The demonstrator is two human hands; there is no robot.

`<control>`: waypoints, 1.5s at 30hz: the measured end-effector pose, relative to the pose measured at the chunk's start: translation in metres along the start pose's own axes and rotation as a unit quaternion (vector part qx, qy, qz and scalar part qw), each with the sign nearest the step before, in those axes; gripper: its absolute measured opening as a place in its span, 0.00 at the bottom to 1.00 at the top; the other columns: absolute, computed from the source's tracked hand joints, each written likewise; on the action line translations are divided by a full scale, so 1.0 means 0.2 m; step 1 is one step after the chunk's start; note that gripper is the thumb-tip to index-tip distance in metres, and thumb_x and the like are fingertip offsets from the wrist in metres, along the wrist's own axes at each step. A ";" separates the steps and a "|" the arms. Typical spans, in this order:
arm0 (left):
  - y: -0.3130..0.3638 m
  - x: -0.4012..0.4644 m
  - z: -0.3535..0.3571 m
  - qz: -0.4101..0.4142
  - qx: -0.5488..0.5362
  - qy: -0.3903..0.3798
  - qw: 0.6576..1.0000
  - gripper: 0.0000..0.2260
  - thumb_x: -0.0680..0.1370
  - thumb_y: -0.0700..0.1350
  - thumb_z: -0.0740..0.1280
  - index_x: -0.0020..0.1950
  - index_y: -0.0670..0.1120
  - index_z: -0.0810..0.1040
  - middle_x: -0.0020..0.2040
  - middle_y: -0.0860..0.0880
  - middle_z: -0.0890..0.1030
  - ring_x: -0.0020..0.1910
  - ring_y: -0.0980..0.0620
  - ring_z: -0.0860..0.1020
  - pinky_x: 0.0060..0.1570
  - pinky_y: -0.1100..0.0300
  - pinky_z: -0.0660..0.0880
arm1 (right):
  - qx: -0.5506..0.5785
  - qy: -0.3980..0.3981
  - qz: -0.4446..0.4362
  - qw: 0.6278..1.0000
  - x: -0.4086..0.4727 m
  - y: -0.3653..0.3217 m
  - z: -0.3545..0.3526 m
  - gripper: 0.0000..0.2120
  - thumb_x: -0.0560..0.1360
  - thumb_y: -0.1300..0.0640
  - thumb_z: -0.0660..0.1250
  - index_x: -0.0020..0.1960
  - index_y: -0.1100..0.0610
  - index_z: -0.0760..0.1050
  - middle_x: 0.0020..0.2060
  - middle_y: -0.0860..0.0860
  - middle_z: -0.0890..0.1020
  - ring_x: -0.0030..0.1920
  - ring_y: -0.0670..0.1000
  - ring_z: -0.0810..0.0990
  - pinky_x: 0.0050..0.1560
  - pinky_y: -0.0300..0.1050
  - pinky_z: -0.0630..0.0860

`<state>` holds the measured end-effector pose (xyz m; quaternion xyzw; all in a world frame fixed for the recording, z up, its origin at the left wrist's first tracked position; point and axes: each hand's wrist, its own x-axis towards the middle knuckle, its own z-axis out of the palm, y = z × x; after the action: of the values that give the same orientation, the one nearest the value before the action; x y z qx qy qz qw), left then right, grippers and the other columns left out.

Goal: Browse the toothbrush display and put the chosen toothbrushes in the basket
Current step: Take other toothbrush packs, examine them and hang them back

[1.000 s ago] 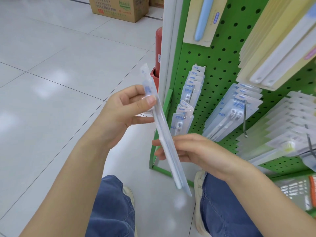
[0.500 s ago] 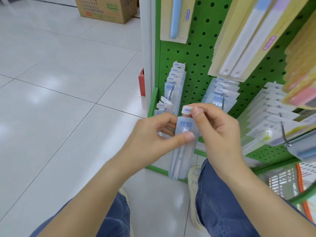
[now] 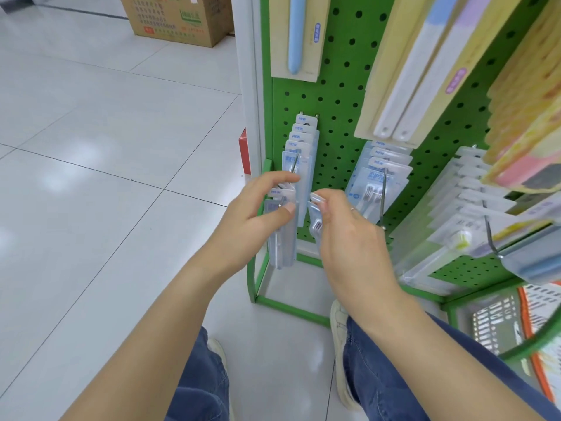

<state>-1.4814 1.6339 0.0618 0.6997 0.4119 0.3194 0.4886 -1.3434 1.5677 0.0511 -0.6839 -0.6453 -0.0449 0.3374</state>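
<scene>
The left hand [image 3: 252,217] was raised in front of a green pegboard rack [image 3: 343,117], its thumb and curled fingers pinching the top of a clear toothbrush pack [image 3: 283,238] that hung down below the fingers toward the floor. Just to its right, the right hand [image 3: 346,232] gripped a second clear toothbrush pack [image 3: 315,221] by its upper end, thumb and forefinger closed on the white header, the brush head showing through the plastic below the fingertips. The two hands were near each other but not touching. Directly above the left hand, a row of matching packs [image 3: 300,141] with blue and white headers hung on a metal hook, the front ones just beside its fingertips. To the right of the right hand, another row of blue packs [image 3: 379,174] hung on its own hook, and farther right a long row of white packs [image 3: 467,202] stretched toward the camera. Above both hands hung larger cream cards [image 3: 400,71] holding long pale brushes. Low and well to the right of the right hand, behind the rack's frame, sat a basket [image 3: 498,323] with a slotted wall and an orange rim. Below the hands were blue-jeaned knees [image 3: 379,375] and pale shoes on a white tiled floor [image 3: 91,177], with a cardboard box [image 3: 179,19] far beyond the left hand.
</scene>
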 end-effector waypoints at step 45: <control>-0.04 0.01 -0.01 0.014 0.055 0.048 0.997 0.23 0.72 0.50 0.66 0.67 0.61 0.72 0.61 0.60 0.75 0.62 0.63 0.73 0.65 0.56 0.72 | 0.281 0.037 0.210 0.936 0.38 0.01 0.19 0.10 0.79 0.57 0.65 0.60 0.52 0.78 0.55 0.46 0.81 0.57 0.46 0.77 0.61 0.45 0.72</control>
<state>-1.4841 1.6386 0.0542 0.7146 0.4422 0.3367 0.4248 -1.3425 1.6527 0.0593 -0.6789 -0.4607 0.1847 0.5411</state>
